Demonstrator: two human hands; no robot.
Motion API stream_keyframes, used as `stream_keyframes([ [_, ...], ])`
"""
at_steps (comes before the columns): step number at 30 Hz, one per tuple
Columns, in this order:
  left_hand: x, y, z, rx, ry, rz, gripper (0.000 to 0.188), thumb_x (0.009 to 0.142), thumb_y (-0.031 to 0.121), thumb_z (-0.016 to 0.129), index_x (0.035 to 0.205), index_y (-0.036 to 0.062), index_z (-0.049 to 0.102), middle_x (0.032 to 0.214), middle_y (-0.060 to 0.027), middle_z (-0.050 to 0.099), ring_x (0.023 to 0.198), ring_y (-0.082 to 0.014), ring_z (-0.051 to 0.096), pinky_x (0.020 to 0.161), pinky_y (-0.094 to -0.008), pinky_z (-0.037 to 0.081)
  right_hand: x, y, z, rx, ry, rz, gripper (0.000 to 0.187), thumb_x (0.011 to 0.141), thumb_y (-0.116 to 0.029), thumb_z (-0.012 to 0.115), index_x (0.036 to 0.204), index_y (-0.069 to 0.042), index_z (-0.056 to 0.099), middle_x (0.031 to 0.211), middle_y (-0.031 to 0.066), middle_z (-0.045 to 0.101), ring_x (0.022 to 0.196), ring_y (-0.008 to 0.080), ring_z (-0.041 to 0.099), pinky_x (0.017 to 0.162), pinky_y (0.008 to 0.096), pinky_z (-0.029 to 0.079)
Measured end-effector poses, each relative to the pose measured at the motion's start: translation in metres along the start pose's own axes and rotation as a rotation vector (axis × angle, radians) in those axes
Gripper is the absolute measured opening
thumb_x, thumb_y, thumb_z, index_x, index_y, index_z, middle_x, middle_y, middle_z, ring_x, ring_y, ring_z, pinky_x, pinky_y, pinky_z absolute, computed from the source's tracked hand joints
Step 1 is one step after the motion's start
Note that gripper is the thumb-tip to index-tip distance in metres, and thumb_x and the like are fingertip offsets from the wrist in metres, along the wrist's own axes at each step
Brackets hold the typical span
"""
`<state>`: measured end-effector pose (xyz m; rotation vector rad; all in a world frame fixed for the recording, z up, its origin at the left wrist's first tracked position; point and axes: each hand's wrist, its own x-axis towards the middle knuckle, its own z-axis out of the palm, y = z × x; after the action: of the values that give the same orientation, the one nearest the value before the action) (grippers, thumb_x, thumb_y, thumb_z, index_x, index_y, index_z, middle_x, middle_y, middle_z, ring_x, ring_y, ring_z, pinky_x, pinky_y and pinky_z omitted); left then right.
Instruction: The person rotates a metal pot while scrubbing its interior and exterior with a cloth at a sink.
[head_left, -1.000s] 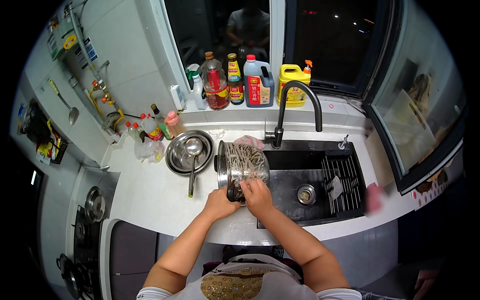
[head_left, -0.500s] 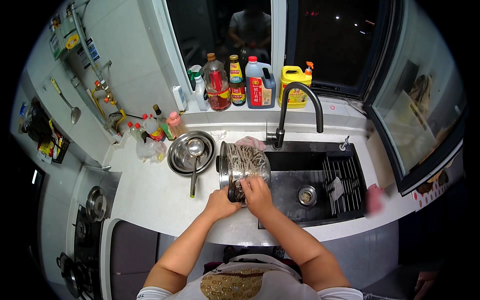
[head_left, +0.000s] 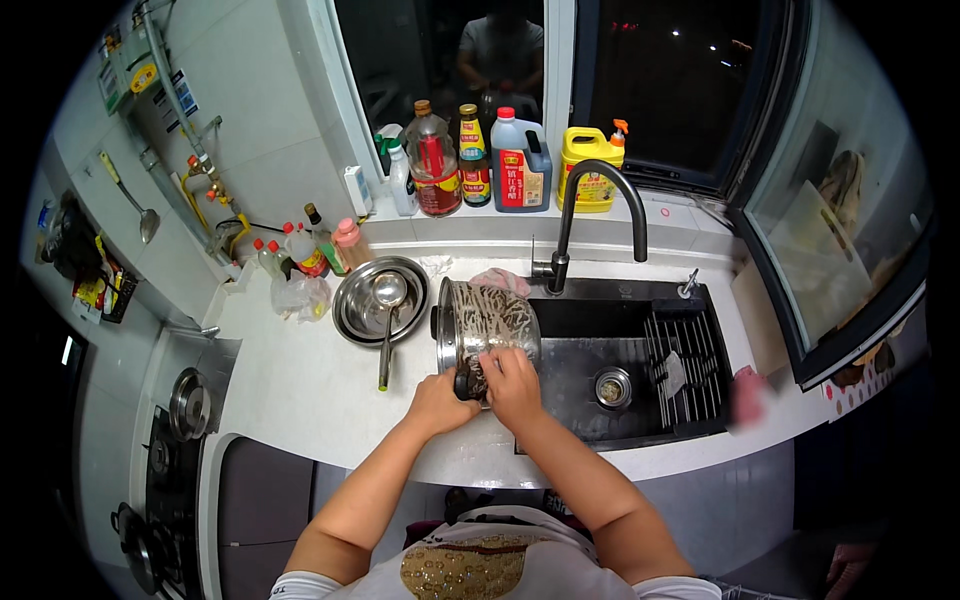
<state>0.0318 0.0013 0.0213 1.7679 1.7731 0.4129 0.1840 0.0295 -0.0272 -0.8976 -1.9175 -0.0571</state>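
Note:
A steel pot [head_left: 497,312] lies tipped on its side at the left edge of the black sink, its outer surface streaked with brownish residue. My left hand [head_left: 438,405] is closed around the pot's near black handle. Against the streaked side, just right of that handle, my right hand [head_left: 515,388] presses with bent fingers drawn together. Whatever those fingers may hold is hidden beneath them. To the left of the pot, nested steel bowls [head_left: 350,305] carry a ladle [head_left: 389,292], whose handle sticks out toward me.
The black sink [head_left: 570,400] has a drain basket and a rack [head_left: 685,370] at its right. A black faucet [head_left: 640,220] arches above it. Several bottles line the sill, including a yellow jug [head_left: 585,180]. An open window [head_left: 840,220] juts in at right. A pink cloth [head_left: 500,281] lies behind the pot.

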Motion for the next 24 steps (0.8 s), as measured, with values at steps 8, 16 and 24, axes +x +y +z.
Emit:
stream_keyframes([
  [8,0.007,-0.001,0.002,0.062,0.005,-0.018,0.053,0.062,0.032,0.069,0.099,-0.0063,0.060,0.091,-0.0286,0.065,0.090,-0.0429,0.063,0.085,-0.0435,0.050,0.035,0.030,-0.003,0.117,-0.089,0.112,0.019,0.072,0.000,0.063,0.089,-0.005,0.069,0.090,0.0100,0.057,0.089,0.0303,0.055,0.074,0.0378,0.049],
  [16,-0.002,-0.003,0.003,0.006,0.011,-0.013,0.051,0.063,0.032,0.069,0.096,-0.0065,0.060,0.090,-0.0288,0.065,0.089,-0.0432,0.063,0.084,-0.0439,0.050,0.035,0.015,-0.009,0.153,-0.221,-0.035,0.018,0.073,0.000,0.060,0.089,-0.004,0.066,0.091,0.0094,0.057,0.089,0.0294,0.054,0.075,0.0378,0.048],
  [24,0.000,-0.007,0.004,0.043,0.050,-0.020,0.041,0.060,0.026,0.068,0.090,-0.0013,0.061,0.086,-0.0241,0.066,0.086,-0.0419,0.062,0.079,-0.0443,0.050,0.042,0.014,-0.005,0.223,-0.284,0.001,0.020,0.070,0.004,0.060,0.088,-0.003,0.067,0.089,0.0112,0.056,0.088,0.0310,0.055,0.076,0.0388,0.047],
])
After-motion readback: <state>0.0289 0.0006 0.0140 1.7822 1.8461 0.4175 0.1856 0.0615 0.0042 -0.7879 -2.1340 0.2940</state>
